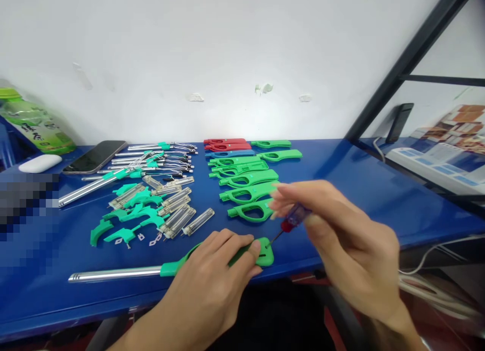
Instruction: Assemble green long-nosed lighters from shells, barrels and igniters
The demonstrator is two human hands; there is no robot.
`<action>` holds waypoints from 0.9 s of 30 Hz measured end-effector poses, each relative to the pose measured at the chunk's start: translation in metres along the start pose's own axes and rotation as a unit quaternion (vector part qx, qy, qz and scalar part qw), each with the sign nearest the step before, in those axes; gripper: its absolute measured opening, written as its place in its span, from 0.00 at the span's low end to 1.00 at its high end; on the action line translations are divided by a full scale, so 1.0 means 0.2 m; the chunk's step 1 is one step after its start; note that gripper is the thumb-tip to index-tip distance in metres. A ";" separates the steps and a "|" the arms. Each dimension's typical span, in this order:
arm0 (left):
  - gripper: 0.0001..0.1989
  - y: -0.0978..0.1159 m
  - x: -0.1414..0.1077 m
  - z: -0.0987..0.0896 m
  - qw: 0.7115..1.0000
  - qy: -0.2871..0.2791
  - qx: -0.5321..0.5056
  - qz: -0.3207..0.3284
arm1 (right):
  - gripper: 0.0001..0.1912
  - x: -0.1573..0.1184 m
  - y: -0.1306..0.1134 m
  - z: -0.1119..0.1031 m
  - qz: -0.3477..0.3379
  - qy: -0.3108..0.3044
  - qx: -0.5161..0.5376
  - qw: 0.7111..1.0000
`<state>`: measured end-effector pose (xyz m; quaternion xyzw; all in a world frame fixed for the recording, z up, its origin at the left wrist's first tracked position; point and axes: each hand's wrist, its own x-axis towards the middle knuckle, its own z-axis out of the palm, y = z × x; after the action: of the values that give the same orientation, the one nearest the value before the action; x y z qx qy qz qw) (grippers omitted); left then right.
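Note:
A green gas lighter (170, 267) with a long silver barrel lies along the front of the blue table, barrel to the left. My left hand (212, 280) is closed over its handle and presses it down, hiding most of the grip. In my right hand (341, 235) is a small screwdriver (297, 217) with a clear purple and red handle. Its tip meets the handle's right end, near a small hole. Behind them, green handle shells (248, 193) lie in a row, the nearest just beyond the screwdriver.
Left of the shells lie clear fuel tanks (199, 221), green triggers (100, 232) and silver barrels (113, 182) with wires. Red shells (227, 141) lie near the wall. A phone (94, 156), a white case (40, 163) and a bottle (36, 123) stand at left; a power strip (435, 169) is at right.

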<state>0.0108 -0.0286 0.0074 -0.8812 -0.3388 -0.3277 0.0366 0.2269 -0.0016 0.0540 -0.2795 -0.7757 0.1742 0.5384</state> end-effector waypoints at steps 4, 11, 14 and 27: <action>0.12 0.01 0.00 0.00 1.000 -0.015 -0.002 -0.002 | 0.25 0.00 0.00 0.00 0.010 0.009 0.054 0.998; 0.11 0.01 0.00 0.00 1.000 -0.007 -0.005 -0.010 | 0.22 0.00 0.00 -0.02 0.003 -0.003 0.012 1.000; 0.12 0.01 0.00 0.00 1.000 -0.008 -0.005 -0.010 | 0.27 0.00 -0.01 -0.03 0.024 -0.021 0.041 0.999; 0.13 0.01 0.00 -0.01 0.999 -0.036 -0.005 -0.010 | 0.29 -0.01 -0.01 -0.01 -0.003 -0.017 0.025 1.000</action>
<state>0.0109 -0.0314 0.0092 -0.8891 -0.3471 -0.2980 0.0169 0.2292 -0.0036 0.0546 -0.2604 -0.7812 0.1967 0.5322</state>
